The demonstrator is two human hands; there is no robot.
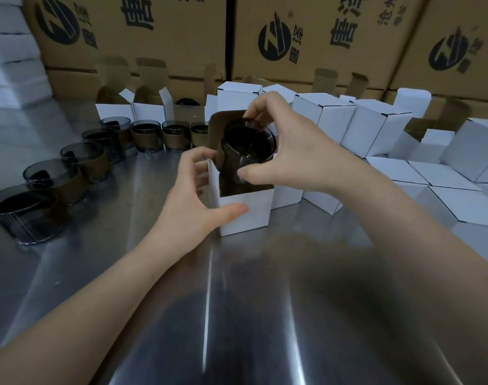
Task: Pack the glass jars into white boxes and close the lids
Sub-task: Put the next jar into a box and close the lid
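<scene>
You are working at a shiny metal table (251, 315) that throws back streaks of light and a dark shadow in front of you. Your left hand (192, 195) grips an open white box (245, 215) standing upright on the table, thumb across its front face and fingers curled round its left side. Your right hand (292, 151) pinches a dark glass jar (248, 145) by its rim. The jar is tilted, its lower part already inside the mouth of the box, with the brown inside of the raised lid flap behind it.

To your left, a curved row of jars (42, 184) with brown bands stands on the table. Behind that row are empty boxes (151, 107) with their flaps up. To your right, closed boxes (376, 129) are crowded together, some upright and some lying on their sides. Large brown cartons (153, 31) printed in black form a wall along the back. A blurred white stack (9, 51) sits at the far left.
</scene>
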